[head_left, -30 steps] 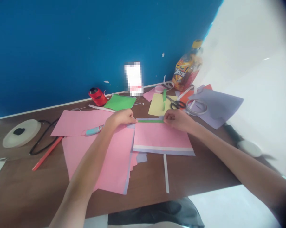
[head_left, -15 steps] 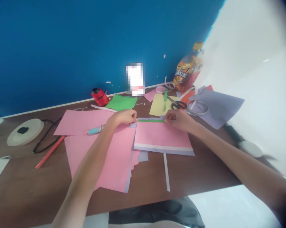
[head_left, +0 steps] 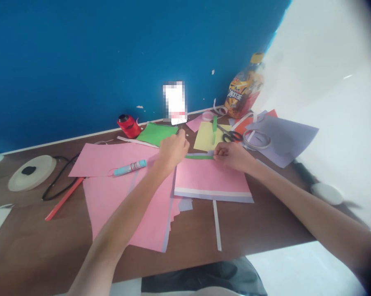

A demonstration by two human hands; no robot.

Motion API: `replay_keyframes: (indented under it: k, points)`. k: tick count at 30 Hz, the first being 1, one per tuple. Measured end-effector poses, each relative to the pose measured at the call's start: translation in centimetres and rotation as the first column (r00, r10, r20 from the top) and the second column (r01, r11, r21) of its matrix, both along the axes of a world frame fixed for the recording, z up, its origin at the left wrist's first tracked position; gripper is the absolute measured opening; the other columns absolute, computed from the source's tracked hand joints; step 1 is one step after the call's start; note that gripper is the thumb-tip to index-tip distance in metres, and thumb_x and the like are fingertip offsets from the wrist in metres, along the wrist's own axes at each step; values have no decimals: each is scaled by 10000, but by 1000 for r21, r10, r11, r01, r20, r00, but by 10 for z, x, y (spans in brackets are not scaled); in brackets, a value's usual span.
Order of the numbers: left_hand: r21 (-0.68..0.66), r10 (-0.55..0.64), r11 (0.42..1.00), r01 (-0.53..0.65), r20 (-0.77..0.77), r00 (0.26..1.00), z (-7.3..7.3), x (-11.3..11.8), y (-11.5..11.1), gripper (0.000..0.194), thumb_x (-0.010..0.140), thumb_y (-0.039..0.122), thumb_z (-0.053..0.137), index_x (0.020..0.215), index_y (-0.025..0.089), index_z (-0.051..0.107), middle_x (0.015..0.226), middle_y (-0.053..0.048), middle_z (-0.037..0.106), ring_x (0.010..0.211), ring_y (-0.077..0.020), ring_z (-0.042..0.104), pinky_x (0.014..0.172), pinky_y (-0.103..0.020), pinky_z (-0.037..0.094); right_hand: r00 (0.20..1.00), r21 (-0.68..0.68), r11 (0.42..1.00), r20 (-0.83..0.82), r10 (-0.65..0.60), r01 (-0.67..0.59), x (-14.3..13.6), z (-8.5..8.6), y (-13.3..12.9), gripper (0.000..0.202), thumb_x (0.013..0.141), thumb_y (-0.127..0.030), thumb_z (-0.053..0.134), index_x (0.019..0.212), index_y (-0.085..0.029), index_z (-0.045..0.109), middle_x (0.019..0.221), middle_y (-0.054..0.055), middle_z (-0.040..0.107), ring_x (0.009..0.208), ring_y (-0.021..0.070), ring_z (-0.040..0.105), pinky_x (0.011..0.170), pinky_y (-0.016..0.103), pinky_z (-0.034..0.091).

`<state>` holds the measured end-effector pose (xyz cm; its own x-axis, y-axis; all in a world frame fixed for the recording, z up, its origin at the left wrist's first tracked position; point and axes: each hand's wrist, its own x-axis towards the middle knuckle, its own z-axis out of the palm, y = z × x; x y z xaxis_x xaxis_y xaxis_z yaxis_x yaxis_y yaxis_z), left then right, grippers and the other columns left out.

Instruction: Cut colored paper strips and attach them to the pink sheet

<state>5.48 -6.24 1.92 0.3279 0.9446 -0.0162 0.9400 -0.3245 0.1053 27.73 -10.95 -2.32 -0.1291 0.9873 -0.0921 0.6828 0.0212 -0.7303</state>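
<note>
A pink sheet (head_left: pixel 212 174) lies in front of me, with a white band and a lilac edge along its near side. Across its far edge runs a narrow green paper strip (head_left: pixel 199 157). My right hand (head_left: pixel 231 156) is closed, pinching the strip's right end at the sheet's far right corner. Just beyond the far left corner is my left hand (head_left: pixel 175 148), its fingers curled together. Something thin and faint shows by its fingertips, too small to name. A capped light-blue pen-like tube (head_left: pixel 130 167) rests on larger pink sheets (head_left: pixel 136 213) at the left.
Scissors (head_left: pixel 231 135) lie on a yellow sheet (head_left: pixel 202 139). Farther right are a white tape roll (head_left: pixel 256 139), lilac paper (head_left: pixel 284 131) and a drink bottle (head_left: pixel 242 92). A red thread spool (head_left: pixel 129 126), green paper (head_left: pixel 156 133) and bright phone-like screen (head_left: pixel 175 98) stand or lie toward the wall.
My left hand has left the green strip's left end and moved up and right, toward the wall. The blue tube is now fully uncovered. My right hand stays in place.
</note>
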Motion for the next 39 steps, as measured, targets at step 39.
replay_keyframes:
  k: [39]
  points:
    - [-10, -152, 988, 153, 41, 987, -38, 31, -22, 782, 839, 782, 257, 860, 141, 706, 744, -137, 673, 743, -283, 656, 640, -327, 402, 985, 99, 992, 161, 56, -72, 3, 0, -1, 66, 732, -191, 541, 761, -211, 596, 686, -7, 669, 612, 146, 589, 580, 261, 375]
